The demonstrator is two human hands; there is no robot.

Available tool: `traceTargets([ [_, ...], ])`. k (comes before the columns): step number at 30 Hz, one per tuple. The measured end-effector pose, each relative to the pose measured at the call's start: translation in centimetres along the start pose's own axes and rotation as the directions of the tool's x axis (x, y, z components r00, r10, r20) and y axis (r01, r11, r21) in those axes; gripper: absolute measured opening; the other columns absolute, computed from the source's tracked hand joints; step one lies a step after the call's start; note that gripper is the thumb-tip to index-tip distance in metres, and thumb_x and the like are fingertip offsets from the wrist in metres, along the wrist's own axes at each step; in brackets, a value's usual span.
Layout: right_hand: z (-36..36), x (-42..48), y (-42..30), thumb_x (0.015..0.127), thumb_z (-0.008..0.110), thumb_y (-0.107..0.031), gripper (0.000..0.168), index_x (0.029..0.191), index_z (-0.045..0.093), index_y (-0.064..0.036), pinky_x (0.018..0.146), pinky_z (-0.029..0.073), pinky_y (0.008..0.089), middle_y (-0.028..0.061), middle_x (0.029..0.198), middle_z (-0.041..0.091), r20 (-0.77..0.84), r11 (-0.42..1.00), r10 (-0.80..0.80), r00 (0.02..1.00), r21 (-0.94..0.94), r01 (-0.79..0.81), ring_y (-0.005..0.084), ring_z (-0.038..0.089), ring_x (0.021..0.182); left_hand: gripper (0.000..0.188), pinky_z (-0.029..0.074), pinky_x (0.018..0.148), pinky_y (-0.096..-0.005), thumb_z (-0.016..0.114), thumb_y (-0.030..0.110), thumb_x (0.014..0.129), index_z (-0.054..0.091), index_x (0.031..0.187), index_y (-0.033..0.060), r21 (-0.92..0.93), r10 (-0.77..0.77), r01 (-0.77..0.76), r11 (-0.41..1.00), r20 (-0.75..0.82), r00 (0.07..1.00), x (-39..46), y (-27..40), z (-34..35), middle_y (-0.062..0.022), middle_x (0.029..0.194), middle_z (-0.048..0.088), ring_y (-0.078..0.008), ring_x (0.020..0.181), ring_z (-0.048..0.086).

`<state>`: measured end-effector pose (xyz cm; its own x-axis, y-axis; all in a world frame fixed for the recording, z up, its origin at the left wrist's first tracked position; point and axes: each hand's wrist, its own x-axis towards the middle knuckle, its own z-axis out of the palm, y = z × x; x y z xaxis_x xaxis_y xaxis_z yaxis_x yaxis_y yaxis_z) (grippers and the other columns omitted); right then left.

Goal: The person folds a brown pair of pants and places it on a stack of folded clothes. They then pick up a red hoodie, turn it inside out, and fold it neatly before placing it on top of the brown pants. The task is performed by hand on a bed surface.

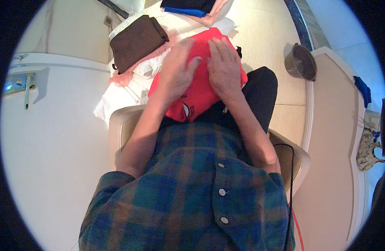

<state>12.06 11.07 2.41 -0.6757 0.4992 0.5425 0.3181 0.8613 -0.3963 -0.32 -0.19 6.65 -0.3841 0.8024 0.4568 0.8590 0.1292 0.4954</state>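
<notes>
A red garment point(200, 80) with black lettering and a white printed shape lies bunched over my lap. My left hand point(177, 67) rests on its left side, palm down, thumb apart from the blurred fingers. On the other side, my right hand point(224, 67) is laid flat with the fingers pointing away from me. Neither hand grips the cloth. To the left of the red garment is a dark brown folded garment point(137, 44), on top of sheer pink fabric point(122, 78) and white cloth point(117, 97).
Black, blue and pink folded clothes point(187, 6) are piled at the far end. A brown tub point(300, 62) stands on the right. I sit between the chair's armrests point(125, 120); a black cable point(292, 175) hangs at my right. A white door point(60, 125) with a metal handle is on the left.
</notes>
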Motion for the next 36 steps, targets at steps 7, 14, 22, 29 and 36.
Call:
traceTargets([
  [7,2.7,-1.4,1.8,0.094,0.052,-0.026,0.049,0.138,0.047,-0.005,0.110,0.030,0.0477,0.0152,0.143,0.046,0.078,0.984,0.140,0.987,0.103,-0.148,0.0319,0.038,0.138,0.058,0.032,0.110,-0.0488,0.049,0.041,0.097,0.044,0.141,0.0025,0.013,-0.082,0.081,0.997,0.231,0.970,-1.1,-5.2,6.4,-0.0254,0.145,0.042,-0.0404,0.134,0.041],
  [14,3.6,-2.9,6.7,0.096,0.049,-0.032,0.052,0.138,0.045,-0.001,0.104,0.039,0.0439,0.0239,0.135,0.052,0.309,0.716,0.579,0.755,0.249,-0.652,0.0397,0.049,0.127,0.058,0.033,0.110,-0.0419,0.041,0.044,0.101,0.046,0.138,-0.0013,-0.225,-0.299,0.352,0.908,0.239,0.924,-2.3,-8.8,6.9,-0.0256,0.140,0.047,-0.0375,0.130,0.046],
  [22,5.8,-9.0,9.9,0.098,0.048,-0.045,0.056,0.133,0.049,-0.001,0.088,0.049,0.0460,0.0184,0.119,0.058,0.597,-0.316,0.800,0.056,0.499,-0.807,0.0312,0.058,0.113,0.054,0.041,0.101,-0.0452,0.067,0.038,0.085,0.057,0.122,-0.0009,0.183,-0.266,0.271,0.945,-0.050,0.963,-2.7,-4.4,1.4,-0.0232,0.125,0.053,-0.0393,0.117,0.052],
  [29,6.1,-7.3,10.7,0.101,0.042,-0.044,0.056,0.133,0.049,0.002,0.103,0.045,0.0472,0.0225,0.134,0.055,0.856,-0.792,0.475,0.205,0.517,-0.323,0.0333,0.056,0.121,0.095,0.034,0.107,-0.0551,0.084,0.035,0.067,0.036,0.144,0.0067,0.331,-0.110,-0.004,0.944,0.324,0.940,-3.5,5.2,2.0,-0.0265,0.141,0.039,-0.0457,0.129,0.040],
  [36,5.5,-5.7,11.1,0.089,0.050,0.000,0.038,0.126,0.051,0.002,0.094,0.053,0.0414,0.0193,0.120,0.061,0.523,-0.098,0.608,0.598,0.796,-0.597,0.0318,0.061,0.112,0.105,0.034,0.106,-0.0598,0.078,0.025,0.071,0.015,0.153,0.0078,0.549,-0.274,0.012,0.836,0.398,0.875,-4.0,3.5,3.4,-0.0321,0.149,0.026,-0.0511,0.133,0.035],
])
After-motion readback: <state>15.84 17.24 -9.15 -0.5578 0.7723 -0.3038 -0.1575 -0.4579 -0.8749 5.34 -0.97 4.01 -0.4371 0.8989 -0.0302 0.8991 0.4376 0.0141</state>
